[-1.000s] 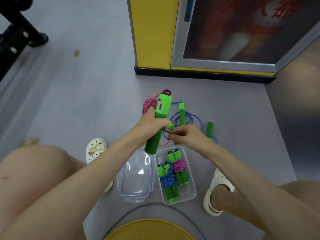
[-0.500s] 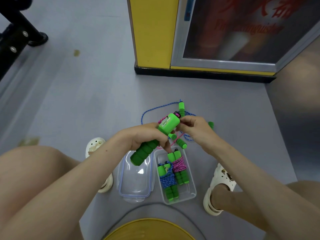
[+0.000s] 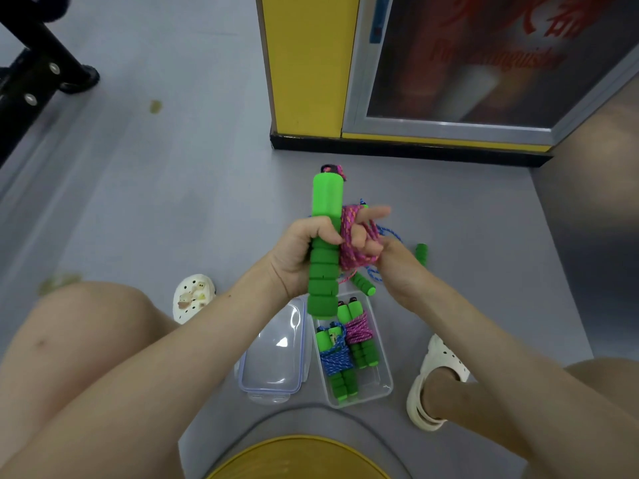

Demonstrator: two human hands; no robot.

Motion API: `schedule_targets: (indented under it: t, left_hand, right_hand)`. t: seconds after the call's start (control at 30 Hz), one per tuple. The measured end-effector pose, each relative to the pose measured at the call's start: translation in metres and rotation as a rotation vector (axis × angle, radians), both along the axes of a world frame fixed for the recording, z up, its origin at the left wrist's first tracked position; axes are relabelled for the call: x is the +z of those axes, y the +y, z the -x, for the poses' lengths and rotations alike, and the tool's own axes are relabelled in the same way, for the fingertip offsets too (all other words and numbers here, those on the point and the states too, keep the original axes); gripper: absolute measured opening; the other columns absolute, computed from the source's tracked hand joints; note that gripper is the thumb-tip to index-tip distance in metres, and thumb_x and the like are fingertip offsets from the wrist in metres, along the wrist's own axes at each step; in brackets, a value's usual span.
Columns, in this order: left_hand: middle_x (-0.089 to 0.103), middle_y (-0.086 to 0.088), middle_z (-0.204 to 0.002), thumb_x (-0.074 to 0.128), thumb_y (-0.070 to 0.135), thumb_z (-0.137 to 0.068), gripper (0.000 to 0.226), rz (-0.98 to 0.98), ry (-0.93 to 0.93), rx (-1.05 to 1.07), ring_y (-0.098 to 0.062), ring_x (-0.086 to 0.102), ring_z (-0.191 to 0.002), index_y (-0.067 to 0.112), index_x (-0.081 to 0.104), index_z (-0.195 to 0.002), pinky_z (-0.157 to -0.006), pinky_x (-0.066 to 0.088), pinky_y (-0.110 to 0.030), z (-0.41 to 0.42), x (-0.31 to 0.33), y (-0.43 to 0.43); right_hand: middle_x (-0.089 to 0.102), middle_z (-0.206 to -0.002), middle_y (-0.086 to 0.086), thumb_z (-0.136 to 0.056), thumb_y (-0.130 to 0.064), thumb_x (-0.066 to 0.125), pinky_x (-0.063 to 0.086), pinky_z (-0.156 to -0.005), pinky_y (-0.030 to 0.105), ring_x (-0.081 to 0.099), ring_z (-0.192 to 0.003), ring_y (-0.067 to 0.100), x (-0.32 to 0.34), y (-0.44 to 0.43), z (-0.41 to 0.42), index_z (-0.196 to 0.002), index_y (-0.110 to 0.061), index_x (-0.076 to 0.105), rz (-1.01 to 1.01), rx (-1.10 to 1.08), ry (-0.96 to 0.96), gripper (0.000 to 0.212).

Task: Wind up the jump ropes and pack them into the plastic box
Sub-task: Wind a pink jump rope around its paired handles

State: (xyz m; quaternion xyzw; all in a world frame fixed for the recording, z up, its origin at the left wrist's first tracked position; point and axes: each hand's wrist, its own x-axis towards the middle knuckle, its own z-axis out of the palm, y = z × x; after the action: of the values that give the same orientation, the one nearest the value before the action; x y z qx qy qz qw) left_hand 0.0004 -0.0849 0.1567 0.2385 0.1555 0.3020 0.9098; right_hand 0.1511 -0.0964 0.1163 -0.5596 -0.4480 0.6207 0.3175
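My left hand (image 3: pixel 301 252) grips a big green foam jump-rope handle (image 3: pixel 325 236) upright above the floor. Loops of its pink rope (image 3: pixel 351 236) are wound beside the handle, around an outstretched finger. My right hand (image 3: pixel 397 267) pinches these loops from the right. The rope's second green handle (image 3: pixel 361 283) dangles just below. A blue rope (image 3: pixel 389 233) with a green handle (image 3: pixel 422 254) lies on the floor behind my hands, mostly hidden. The clear plastic box (image 3: pixel 382 385) stands open below, holding one wound blue rope (image 3: pixel 337 361) and one wound pink rope (image 3: pixel 359 331).
The box's clear lid (image 3: pixel 273 354) lies just left of it. My white clogs (image 3: pixel 193 295) (image 3: pixel 435 382) flank the box. A yellow cabinet (image 3: pixel 304 63) with a glass door (image 3: pixel 484 63) stands ahead, a black frame leg (image 3: pixel 52 63) at far left, a yellow seat edge (image 3: pixel 297 458) below.
My left hand has raised the green handle from tilted to upright. The pink rope now sits in loops beside it, and my right hand has dropped to the right of them.
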Motion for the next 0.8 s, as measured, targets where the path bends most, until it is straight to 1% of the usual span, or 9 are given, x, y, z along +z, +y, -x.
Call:
schedule_targets:
  t: [0.07, 0.17, 0.3, 0.37, 0.47, 0.53, 0.57, 0.67, 0.8]
  left_hand:
    - [0.073, -0.013, -0.092, 0.062, 0.003, -0.057, 0.068, 0.007, 0.001, 0.076, -0.026, 0.069, -0.092, -0.001, 0.058, -0.125, -0.082, 0.055, -0.03, -0.004, 0.003, 0.002]
    - [0.064, -0.014, -0.122, 0.04, -0.004, -0.066, 0.071, 0.038, 0.055, 0.187, -0.023, 0.063, -0.111, 0.01, 0.044, -0.136, -0.057, 0.053, -0.021, -0.011, 0.008, 0.003]
    - [0.055, -0.005, -0.137, 0.038, -0.01, -0.076, 0.054, -0.062, 0.354, 0.415, -0.014, 0.051, -0.127, 0.022, 0.055, -0.116, -0.079, 0.05, -0.015, -0.014, 0.007, 0.009]
    - [0.057, 0.001, -0.13, 0.043, -0.011, -0.079, 0.046, -0.192, 0.616, 0.419, -0.006, 0.055, -0.114, 0.02, 0.056, -0.111, -0.075, 0.047, -0.009, -0.011, 0.003, 0.012]
    - [0.053, 0.005, -0.092, 0.06, 0.002, -0.072, 0.034, -0.492, 1.063, 0.359, -0.011, 0.049, -0.082, 0.019, 0.052, -0.1, -0.069, 0.042, -0.021, -0.009, -0.006, 0.009]
    - [0.044, 0.01, -0.104, 0.065, 0.005, -0.068, 0.065, -0.795, 1.252, 0.373, -0.01, 0.045, -0.09, 0.014, 0.045, -0.13, -0.078, 0.039, -0.019, -0.005, -0.013, 0.01]
    - [0.038, 0.015, -0.112, 0.066, 0.004, -0.067, 0.085, -0.874, 1.281, 0.375, -0.007, 0.044, -0.094, 0.014, 0.031, -0.144, -0.083, 0.038, -0.018, -0.003, -0.015, 0.012]
    - [0.029, 0.03, -0.093, 0.066, -0.002, -0.073, 0.074, -0.821, 1.301, 0.285, 0.0, 0.046, -0.079, 0.032, 0.036, -0.131, -0.079, 0.049, -0.029, 0.004, -0.009, 0.015]
    - [0.05, 0.003, -0.082, 0.067, 0.009, -0.077, 0.031, -0.707, 1.415, -0.085, -0.015, 0.05, -0.07, 0.014, 0.047, -0.1, -0.059, 0.042, -0.025, 0.007, -0.01, 0.011]
  right_hand:
    - [0.07, -0.098, 0.007, -0.096, -0.014, 0.051, 0.045, -0.097, 0.032, 0.063, -0.097, 0.018, -0.004, -0.005, 0.003, -0.098, -0.008, 0.066, -0.016, 0.089, -0.116, 0.016]
    - [0.072, -0.09, 0.009, -0.097, -0.016, 0.051, 0.049, -0.088, 0.031, 0.065, -0.082, 0.01, -0.004, -0.008, 0.002, -0.092, -0.01, 0.068, -0.012, 0.154, -0.186, 0.018]
    - [0.072, -0.089, 0.013, -0.092, -0.023, 0.059, 0.048, -0.086, 0.04, 0.065, -0.079, 0.022, -0.001, -0.007, -0.004, -0.104, -0.014, 0.069, -0.062, 0.258, -0.261, 0.018]
    - [0.069, -0.079, 0.012, -0.091, -0.019, 0.061, 0.047, -0.076, 0.034, 0.06, -0.068, 0.014, 0.001, -0.006, -0.006, -0.1, -0.013, 0.069, -0.08, 0.248, -0.297, 0.014]
    - [0.064, -0.072, 0.017, -0.087, -0.016, 0.065, 0.047, -0.066, 0.033, 0.054, -0.059, 0.013, 0.005, -0.003, -0.009, -0.092, -0.006, 0.071, -0.125, 0.206, -0.329, 0.013]
    - [0.056, -0.066, 0.019, -0.085, -0.013, 0.067, 0.044, -0.06, 0.026, 0.049, -0.056, 0.013, 0.008, 0.0, -0.012, -0.088, 0.003, 0.07, -0.145, 0.157, -0.321, 0.016]
    - [0.053, -0.063, 0.015, -0.086, -0.012, 0.067, 0.043, -0.058, 0.021, 0.047, -0.054, 0.011, 0.01, 0.001, -0.013, -0.086, 0.004, 0.07, -0.15, 0.138, -0.313, 0.016]
    - [0.062, -0.068, 0.001, -0.09, -0.012, 0.062, 0.043, -0.059, 0.014, 0.047, -0.05, 0.001, 0.017, 0.004, -0.018, -0.081, -0.009, 0.07, -0.178, 0.107, -0.266, 0.012]
    - [0.065, -0.073, -0.006, -0.094, -0.011, 0.055, 0.045, -0.065, 0.01, 0.052, -0.056, -0.002, 0.017, 0.006, -0.019, -0.08, -0.016, 0.067, -0.206, 0.012, -0.198, 0.019]
